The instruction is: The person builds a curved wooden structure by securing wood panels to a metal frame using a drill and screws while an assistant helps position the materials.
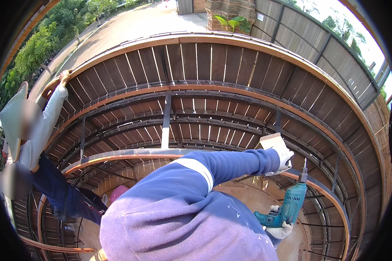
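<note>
My left arm, in a blue and purple sleeve with a white band, reaches across to the right. My left hand (284,159), in a whitish glove, is closed at a small tan box-like piece (272,140), above the curved rail (324,188); its fingers are partly hidden. Lower down, my gloved right hand (279,229) wraps round the handle of a teal power drill (294,202). The drill's chuck (303,176) and thin bit point up and away from me, just right of my left hand. Nothing touches the bit's tip.
Curved tiers of dark slats (187,61) with brown rims surround me, joined by dark metal posts (166,126). At the left another person (39,139) in a conical hat has hands on the upper rim. A slatted fence (309,48) stands beyond, by a paved path (117,30).
</note>
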### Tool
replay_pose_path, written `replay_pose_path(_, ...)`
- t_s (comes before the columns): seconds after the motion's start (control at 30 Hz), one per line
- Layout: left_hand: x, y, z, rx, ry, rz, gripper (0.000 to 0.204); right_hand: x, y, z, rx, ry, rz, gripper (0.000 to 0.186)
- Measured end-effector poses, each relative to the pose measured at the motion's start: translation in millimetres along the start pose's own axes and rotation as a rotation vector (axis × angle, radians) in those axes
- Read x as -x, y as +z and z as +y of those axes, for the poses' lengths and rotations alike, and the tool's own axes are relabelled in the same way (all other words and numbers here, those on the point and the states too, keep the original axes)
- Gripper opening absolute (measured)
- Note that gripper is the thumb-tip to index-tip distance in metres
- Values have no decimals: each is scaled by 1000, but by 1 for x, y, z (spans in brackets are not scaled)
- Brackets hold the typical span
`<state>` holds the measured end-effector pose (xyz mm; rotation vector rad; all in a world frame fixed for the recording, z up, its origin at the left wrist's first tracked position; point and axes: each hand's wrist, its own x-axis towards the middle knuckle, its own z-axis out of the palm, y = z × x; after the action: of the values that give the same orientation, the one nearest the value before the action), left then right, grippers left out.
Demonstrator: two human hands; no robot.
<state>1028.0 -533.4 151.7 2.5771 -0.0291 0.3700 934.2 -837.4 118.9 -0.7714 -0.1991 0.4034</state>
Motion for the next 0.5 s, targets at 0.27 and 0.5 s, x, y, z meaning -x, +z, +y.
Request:
replay_pose_path(0.27, 130, -122, -58, 1554, -216, 463, 6, -36, 74, 4, 133, 114, -329, 104)
replay_pose_path(0.5, 278, -206, -55, 1523, -142, 729, 22, -56, 181, 47, 289, 305, -670, 113)
